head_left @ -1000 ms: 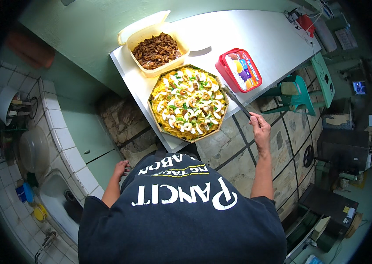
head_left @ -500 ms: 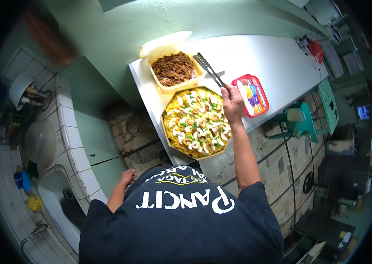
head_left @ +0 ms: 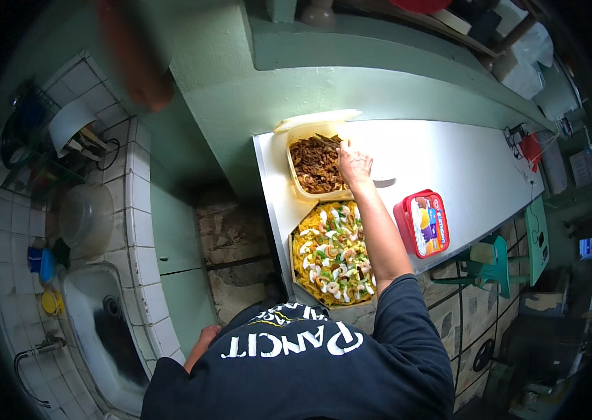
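In my right hand (head_left: 355,166) is a pair of dark tongs (head_left: 325,138), its tips reaching into a pale yellow plastic tub (head_left: 297,189). Dark brown shredded food (head_left: 315,168) fills much of that tub, whose lid (head_left: 317,120) lies against the wall behind. Below it sits an octagonal tray (head_left: 294,276) of yellow noodles (head_left: 325,245) topped with egg pieces, shrimp and chopped greens. My right forearm covers the tray's right side. At my waist, my left hand (head_left: 205,341) hangs low, away from the table, with its fingers mostly hidden.
A red lidded tub (head_left: 423,224) stands on the white table (head_left: 464,168) to the right. Beyond the table is a green plastic stool (head_left: 493,262). On my left are a tiled counter with a sink (head_left: 75,308) and a dish rack (head_left: 37,171). A green wall (head_left: 219,98) runs behind the table.
My right hand has carried the tongs from beside the noodle tray up to the tub of brown food. My left hand has drawn in closer to my body. The view has shifted.
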Demonstrator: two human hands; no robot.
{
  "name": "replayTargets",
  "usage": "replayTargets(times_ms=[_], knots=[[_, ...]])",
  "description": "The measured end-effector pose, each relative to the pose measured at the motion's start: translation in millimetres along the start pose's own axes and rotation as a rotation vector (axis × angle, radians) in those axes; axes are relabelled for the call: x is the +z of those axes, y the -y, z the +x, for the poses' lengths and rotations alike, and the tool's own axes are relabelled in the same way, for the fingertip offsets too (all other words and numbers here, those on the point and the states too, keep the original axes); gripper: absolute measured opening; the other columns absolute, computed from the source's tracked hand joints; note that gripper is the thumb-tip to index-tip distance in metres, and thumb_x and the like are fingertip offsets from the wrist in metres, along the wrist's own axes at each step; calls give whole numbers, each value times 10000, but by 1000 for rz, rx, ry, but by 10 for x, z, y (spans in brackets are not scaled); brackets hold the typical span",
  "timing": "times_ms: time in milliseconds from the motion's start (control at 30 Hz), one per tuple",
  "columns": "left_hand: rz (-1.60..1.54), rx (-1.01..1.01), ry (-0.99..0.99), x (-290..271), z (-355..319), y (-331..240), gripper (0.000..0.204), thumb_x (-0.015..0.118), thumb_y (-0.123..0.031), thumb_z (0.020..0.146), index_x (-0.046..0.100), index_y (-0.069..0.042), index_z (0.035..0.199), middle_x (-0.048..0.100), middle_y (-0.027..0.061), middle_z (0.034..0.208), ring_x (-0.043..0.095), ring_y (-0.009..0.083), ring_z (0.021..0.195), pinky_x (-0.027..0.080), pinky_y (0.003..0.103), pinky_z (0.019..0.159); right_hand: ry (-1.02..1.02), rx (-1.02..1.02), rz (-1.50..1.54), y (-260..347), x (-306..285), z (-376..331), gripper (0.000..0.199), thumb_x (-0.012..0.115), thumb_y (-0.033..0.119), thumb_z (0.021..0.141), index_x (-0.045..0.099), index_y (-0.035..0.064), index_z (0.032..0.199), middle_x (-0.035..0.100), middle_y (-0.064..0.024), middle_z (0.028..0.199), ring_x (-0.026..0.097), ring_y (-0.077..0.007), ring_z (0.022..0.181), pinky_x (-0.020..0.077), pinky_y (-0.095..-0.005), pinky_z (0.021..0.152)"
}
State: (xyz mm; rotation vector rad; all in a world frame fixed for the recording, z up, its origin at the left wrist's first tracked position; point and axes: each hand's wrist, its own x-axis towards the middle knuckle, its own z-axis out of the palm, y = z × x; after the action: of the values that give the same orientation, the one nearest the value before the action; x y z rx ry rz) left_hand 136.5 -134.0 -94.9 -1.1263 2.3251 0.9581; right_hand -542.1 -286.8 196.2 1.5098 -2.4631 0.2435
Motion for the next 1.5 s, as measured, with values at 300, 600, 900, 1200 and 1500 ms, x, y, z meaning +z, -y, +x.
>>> replayTargets(times_ms=[300, 600, 900, 1200, 1500], knots=[[-323, -20, -19, -276, 97, -85, 222, 608, -251, 882, 680, -67, 983, 691, 97, 914, 631, 238, 701, 498, 349, 640, 84, 192, 143, -203, -382, -14, 239, 523, 363, 944, 657, 181, 1020, 686, -125, 857, 669, -351, 801, 515, -460, 748], [-635, -213, 52, -427, 353, -84, 260, 582, -264, 909, 690, -72, 1048, 675, 25, 833, 566, 130, 650, 450, 290, 596, -153, 198, 546, -629, -1209, -1566, 160, 595, 165, 914, 666, 37, 979, 628, -141, 829, 622, -316, 751, 474, -388, 671], [-582, -322, 204, -718, 583, -212, 271, 552, -321, 920, 663, -122, 1066, 663, 12, 900, 589, 136, 713, 451, 308, 606, -319, 297, 549, -517, -1321, -2344, 122, 609, 106, 908, 659, 14, 971, 607, -114, 787, 601, -265, 711, 460, -360, 655], [-974, -552, 152, -978, 514, -685, 341, 529, -363, 946, 594, -163, 1215, 645, 3, 979, 614, 154, 755, 469, 313, 640, 8, 162, 149, -261, -576, -823, 213, 544, 279, 941, 642, 91, 973, 665, -104, 947, 661, -332, 777, 528, -465, 673], [-723, -171, -78, -128, -202, -13, 311, 550, -235, 899, 668, -3, 1070, 675, 91, 854, 627, 208, 737, 503, 347, 715, -50, -101, 0, -115, 87, 164, 223, 566, 277, 919, 630, 77, 994, 652, -129, 992, 642, -346, 877, 513, -489, 724]])
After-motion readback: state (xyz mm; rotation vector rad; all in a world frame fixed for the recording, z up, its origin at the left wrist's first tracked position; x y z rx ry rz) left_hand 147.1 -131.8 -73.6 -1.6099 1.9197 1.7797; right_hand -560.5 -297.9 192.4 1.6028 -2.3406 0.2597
